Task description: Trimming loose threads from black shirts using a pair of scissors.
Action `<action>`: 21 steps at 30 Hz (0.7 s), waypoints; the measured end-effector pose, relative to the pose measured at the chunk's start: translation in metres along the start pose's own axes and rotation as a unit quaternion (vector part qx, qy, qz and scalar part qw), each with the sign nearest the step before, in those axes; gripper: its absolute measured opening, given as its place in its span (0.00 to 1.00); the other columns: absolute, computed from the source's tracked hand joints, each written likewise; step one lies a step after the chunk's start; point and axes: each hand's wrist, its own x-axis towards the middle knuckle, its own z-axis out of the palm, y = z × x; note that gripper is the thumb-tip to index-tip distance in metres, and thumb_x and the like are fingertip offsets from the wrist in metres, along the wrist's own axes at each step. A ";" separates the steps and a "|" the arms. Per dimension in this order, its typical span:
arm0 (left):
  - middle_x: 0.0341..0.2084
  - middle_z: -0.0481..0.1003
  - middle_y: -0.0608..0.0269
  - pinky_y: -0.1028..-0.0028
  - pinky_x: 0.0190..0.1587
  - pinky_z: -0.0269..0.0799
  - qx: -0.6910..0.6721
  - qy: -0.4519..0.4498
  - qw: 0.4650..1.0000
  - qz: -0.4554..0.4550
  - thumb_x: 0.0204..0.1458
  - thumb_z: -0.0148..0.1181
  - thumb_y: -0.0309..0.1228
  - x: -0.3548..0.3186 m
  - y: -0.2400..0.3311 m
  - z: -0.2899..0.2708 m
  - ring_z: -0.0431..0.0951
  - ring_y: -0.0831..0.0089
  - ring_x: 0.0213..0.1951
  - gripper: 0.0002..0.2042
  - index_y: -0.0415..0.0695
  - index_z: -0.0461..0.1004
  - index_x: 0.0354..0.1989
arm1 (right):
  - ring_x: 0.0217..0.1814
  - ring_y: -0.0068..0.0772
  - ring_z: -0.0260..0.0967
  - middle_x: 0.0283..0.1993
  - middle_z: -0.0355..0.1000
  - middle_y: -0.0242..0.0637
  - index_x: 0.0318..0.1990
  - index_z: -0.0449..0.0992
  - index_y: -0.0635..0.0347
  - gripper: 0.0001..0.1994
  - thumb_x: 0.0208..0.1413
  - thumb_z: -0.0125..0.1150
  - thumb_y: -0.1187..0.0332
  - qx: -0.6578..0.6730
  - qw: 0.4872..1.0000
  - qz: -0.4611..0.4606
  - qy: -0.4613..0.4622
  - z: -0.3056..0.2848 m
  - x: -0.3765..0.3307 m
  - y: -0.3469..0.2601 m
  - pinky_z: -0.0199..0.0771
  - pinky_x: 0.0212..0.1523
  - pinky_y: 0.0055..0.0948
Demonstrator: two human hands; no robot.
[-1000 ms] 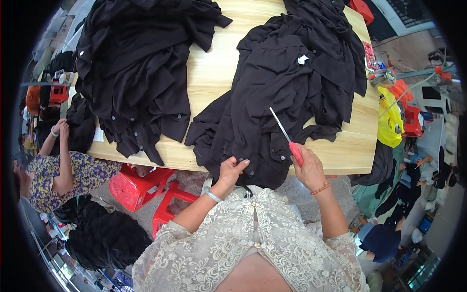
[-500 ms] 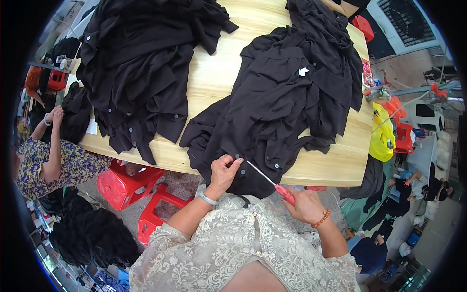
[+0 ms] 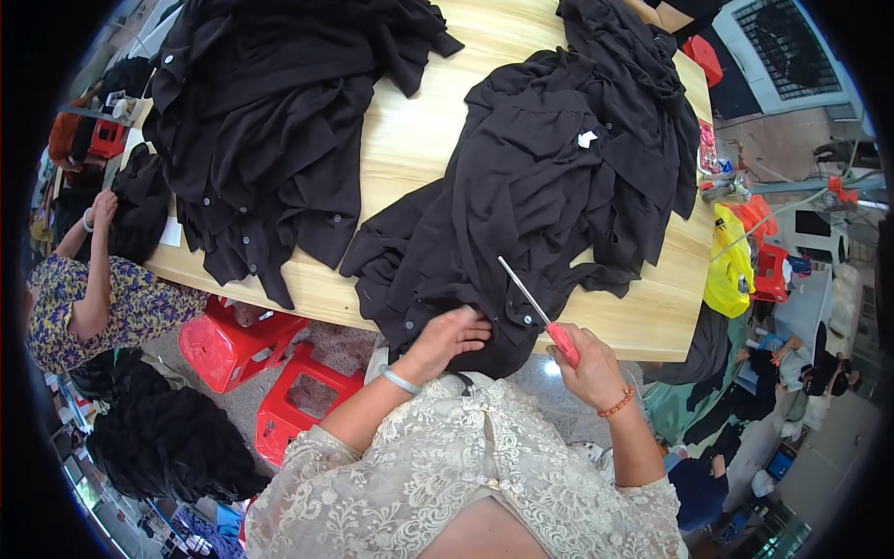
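Head: red stools (image 3: pixel 212 352) near black garments (image 3: pixel 512 177)

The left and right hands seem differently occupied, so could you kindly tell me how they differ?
The left hand touches the black cloth; the right hand grips a red-handled tool. The left wears a pale bangle; the right, an orange beaded bracelet. Both hands are ungloved.

At a pale wooden table (image 3: pixel 410 140), the person's left hand (image 3: pixel 449 337) lay with bent fingers on a black buttoned garment (image 3: pixel 521 177) overhanging the near edge. The right hand (image 3: pixel 593 370) gripped a red-handled tool (image 3: pixel 561 340), its thin metal shaft slanting up and left over the cloth. More black garments (image 3: pixel 270 140) were heaped at left, with red stools (image 3: pixel 219 349) below and a co-worker in a floral top (image 3: pixel 70 321) beyond.
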 end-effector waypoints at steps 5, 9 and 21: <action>0.27 0.76 0.58 0.76 0.30 0.72 -0.111 0.135 0.985 -0.006 0.52 0.45 0.66 0.006 0.025 -0.008 0.76 0.73 0.26 0.35 0.38 0.73 0.35 | 0.36 0.52 0.70 0.32 0.70 0.48 0.48 0.70 0.57 0.15 0.53 0.59 0.66 -0.011 1.000 -0.004 -0.001 0.002 0.003 0.000 0.69 0.38 0.41; 0.29 0.77 0.60 0.75 0.29 0.73 -0.187 0.122 0.975 -0.013 0.55 0.60 0.38 0.012 0.035 -0.021 0.76 0.73 0.27 0.11 0.43 0.75 0.34 | 0.36 0.52 0.70 0.32 0.70 0.48 0.48 0.71 0.57 0.15 0.53 0.60 0.67 -0.010 1.000 -0.017 -0.006 0.001 0.006 -0.007 0.69 0.38 0.41; 0.48 0.74 0.60 0.71 0.57 0.66 -0.087 0.016 0.916 0.392 0.49 0.52 0.13 -0.023 0.108 0.004 0.74 0.71 0.51 0.19 0.37 0.71 0.51 | 0.38 0.48 0.71 0.37 0.72 0.45 0.47 0.71 0.59 0.16 0.49 0.62 0.71 0.014 0.992 -0.121 0.025 -0.002 0.007 -0.012 0.71 0.39 0.38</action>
